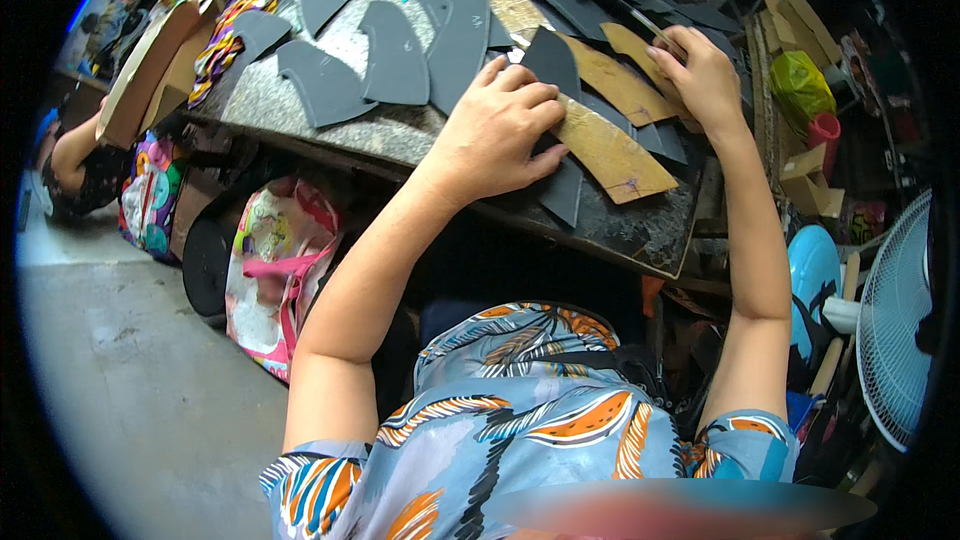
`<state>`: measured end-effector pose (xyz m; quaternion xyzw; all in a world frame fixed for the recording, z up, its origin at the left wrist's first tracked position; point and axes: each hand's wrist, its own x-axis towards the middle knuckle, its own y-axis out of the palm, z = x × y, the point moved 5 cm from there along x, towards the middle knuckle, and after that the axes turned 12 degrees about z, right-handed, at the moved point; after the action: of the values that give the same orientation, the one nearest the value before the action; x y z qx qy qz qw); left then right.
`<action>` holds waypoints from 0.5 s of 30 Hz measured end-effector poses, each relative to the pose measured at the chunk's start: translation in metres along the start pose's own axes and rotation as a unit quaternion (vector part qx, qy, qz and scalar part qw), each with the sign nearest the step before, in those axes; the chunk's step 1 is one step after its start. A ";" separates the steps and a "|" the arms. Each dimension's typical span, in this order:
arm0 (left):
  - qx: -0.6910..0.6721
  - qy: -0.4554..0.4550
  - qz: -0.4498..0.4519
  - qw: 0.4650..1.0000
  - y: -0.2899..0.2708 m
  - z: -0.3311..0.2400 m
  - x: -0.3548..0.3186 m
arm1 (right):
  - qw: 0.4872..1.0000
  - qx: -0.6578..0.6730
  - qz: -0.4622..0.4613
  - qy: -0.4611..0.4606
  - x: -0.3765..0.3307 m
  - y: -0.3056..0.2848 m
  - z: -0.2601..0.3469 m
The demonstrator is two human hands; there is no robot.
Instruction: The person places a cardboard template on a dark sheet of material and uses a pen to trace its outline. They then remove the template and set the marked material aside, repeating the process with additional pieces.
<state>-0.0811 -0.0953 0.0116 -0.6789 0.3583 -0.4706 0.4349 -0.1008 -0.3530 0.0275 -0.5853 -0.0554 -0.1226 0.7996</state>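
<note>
my left hand [497, 130] lies flat, fingers spread, pressing a brown cardboard pattern [610, 150] onto a dark grey cut piece [557, 65] at the near edge of the bench [640, 230]. at two o'clock from it, my right hand [697, 70] pinches a thin pencil [650, 28], grip closed around it. more grey shapes [395, 55] lie beyond at eleven o'clock.

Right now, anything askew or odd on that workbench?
Only slightly: the brown board strip under the left hand sticks out past the bench edge, over a dark cut piece. The right hand holds a thin tool. Nothing spilled or damaged.
</note>
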 end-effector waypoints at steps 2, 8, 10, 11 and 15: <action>0.003 0.006 -0.008 1.000 0.000 -0.001 -0.001 | 0.997 -0.001 0.077 0.016 -0.008 0.002 0.010; 0.039 0.078 -0.052 0.995 -0.002 -0.012 -0.010 | 0.990 -0.050 0.130 0.023 -0.031 0.006 0.041; 0.050 0.096 -0.063 0.992 -0.003 -0.015 -0.012 | 0.987 -0.060 0.143 0.045 -0.031 0.009 0.043; 0.060 0.102 -0.066 0.991 -0.003 -0.017 -0.012 | 0.988 -0.062 0.135 0.042 -0.030 0.010 0.045; 0.077 0.136 -0.108 0.982 -0.011 -0.025 -0.021 | 0.987 -0.072 0.138 0.035 -0.029 0.014 0.049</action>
<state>-0.1103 -0.0789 0.0189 -0.6079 0.3011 -0.6292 0.3793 -0.1224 -0.2985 0.0234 -0.6389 0.0627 -0.0356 0.7659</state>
